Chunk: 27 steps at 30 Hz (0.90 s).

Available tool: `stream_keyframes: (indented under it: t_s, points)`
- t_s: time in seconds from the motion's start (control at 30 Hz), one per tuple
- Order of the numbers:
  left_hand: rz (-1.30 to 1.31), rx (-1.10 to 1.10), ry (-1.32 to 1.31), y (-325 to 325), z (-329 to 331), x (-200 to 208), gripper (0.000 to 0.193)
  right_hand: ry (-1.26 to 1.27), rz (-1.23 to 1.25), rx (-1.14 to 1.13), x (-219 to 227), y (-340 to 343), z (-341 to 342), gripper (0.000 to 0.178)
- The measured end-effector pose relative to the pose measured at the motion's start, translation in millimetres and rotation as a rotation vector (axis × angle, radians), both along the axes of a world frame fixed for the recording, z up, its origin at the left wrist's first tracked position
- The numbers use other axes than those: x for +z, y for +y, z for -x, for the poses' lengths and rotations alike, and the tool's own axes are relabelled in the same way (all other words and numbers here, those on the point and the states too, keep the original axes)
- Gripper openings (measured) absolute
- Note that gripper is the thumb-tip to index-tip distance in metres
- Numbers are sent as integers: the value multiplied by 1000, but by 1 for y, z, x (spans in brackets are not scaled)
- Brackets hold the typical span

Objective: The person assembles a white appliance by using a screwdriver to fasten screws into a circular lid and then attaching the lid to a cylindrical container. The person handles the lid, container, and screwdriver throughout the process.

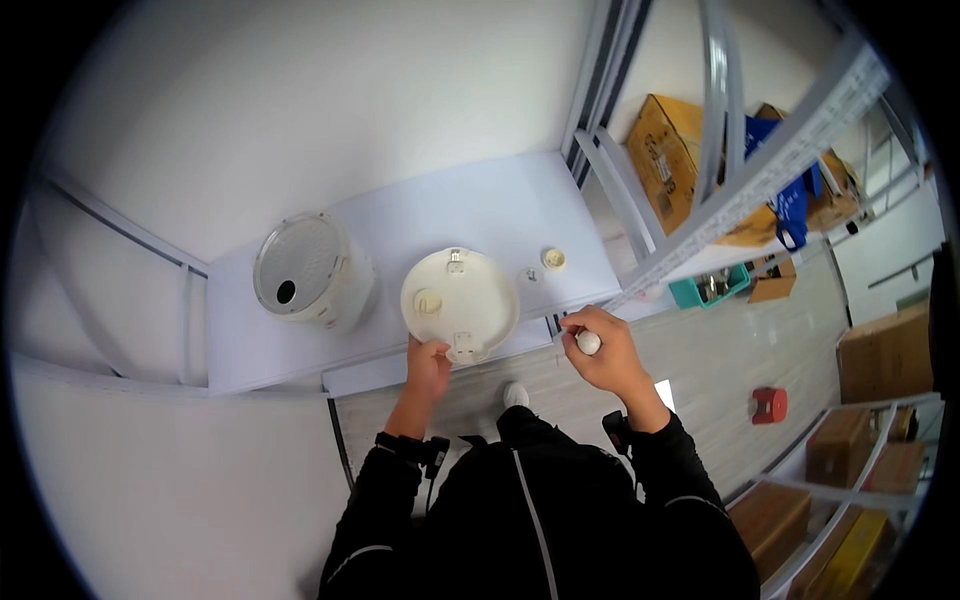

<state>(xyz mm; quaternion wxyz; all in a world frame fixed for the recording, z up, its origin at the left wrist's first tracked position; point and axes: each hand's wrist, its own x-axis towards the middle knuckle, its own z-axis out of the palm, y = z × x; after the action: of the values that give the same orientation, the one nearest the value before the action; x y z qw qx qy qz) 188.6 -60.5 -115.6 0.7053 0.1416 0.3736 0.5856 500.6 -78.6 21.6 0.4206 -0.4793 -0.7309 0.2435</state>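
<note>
Hands work at the front edge of a white table (330, 250). The left hand (428, 362) grips the near rim of a round cream lid (460, 303), with the thumb on top of the rim. The lid lies flat on the table, close to the front edge. It has a small round knob on its left part and a little clip at the far side.

The right hand (603, 352) is off the table, to the right of the lid and a bit apart from it. Its fingers are curled tight around a small white round thing (588, 343). I cannot tell what that thing is.

A white cooker pot (308, 270) stands to the left of the lid, near it but not touching. Its top is a round plate with tiny dots and one dark hole. A small cream cap (553, 258) sits on the table to the right of the lid, farther back. A tiny pale piece (529, 273) lies between the cap and the lid.

Brown boxes (665, 155) and a blue bag (790, 200) sit on the floor past the table. A teal bin (708, 290) is near them, and a red stool (769, 404) stands on the floor to the right.
</note>
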Motion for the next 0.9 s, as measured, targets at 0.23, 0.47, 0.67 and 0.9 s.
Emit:
stream_keyframes:
  t_s: [0.23, 0.47, 0.67, 0.9]
  points:
    - [30, 122, 83, 47, -33, -19, 84, 49, 41, 112, -5, 73, -36, 21]
    - [159, 231, 310, 68, -48, -37, 70, 62, 51, 182, 4, 111, -47, 19]
    - [116, 209, 1088, 75, -42, -54, 70, 41, 37, 249, 3, 123, -50, 22]
    - [150, 327, 1491, 71, -59, -13, 88, -13, 22, 257, 11, 125, -64, 24]
